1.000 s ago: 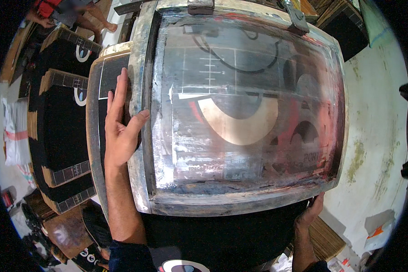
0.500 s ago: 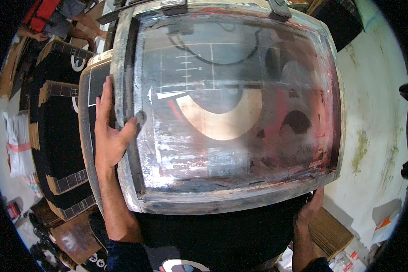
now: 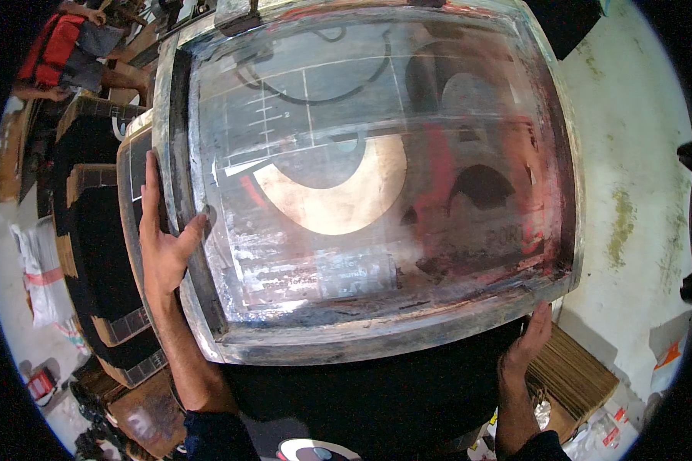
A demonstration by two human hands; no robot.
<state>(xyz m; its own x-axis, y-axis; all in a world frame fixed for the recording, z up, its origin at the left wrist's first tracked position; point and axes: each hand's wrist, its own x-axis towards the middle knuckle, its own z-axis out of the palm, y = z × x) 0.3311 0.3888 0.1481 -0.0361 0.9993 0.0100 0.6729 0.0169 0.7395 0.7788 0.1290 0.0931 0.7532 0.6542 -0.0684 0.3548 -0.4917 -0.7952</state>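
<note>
A wooden-framed printing screen (image 3: 300, 343) fills the middle of view, its see-through mesh stained red, grey and white. A pale curved shape (image 3: 338, 211) and dark figures show in the mesh. My left hand (image 3: 164, 257) holds the left rail, thumb over its inner edge and fingers stretched along the outside. My right hand (image 3: 527, 346) is at the near right corner, with fingertips against the near rail; part of its grip is hidden. Below the screen lies black cloth (image 3: 361, 392), a printed white eye shape (image 3: 319, 449) on it at the lower edge.
Several black-covered boards (image 3: 104, 230) stand in a row at left. Behind them is a person in a red top (image 3: 58, 50). Brown cardboard (image 3: 573, 376) is stacked at lower right, near a stained pale surface (image 3: 623, 177). A white bundle (image 3: 46, 269) sits far left.
The screen now sits further left in view and looks slightly larger, its far edge nearer the top. Both hands stay on it. The surroundings have also shifted a little.
</note>
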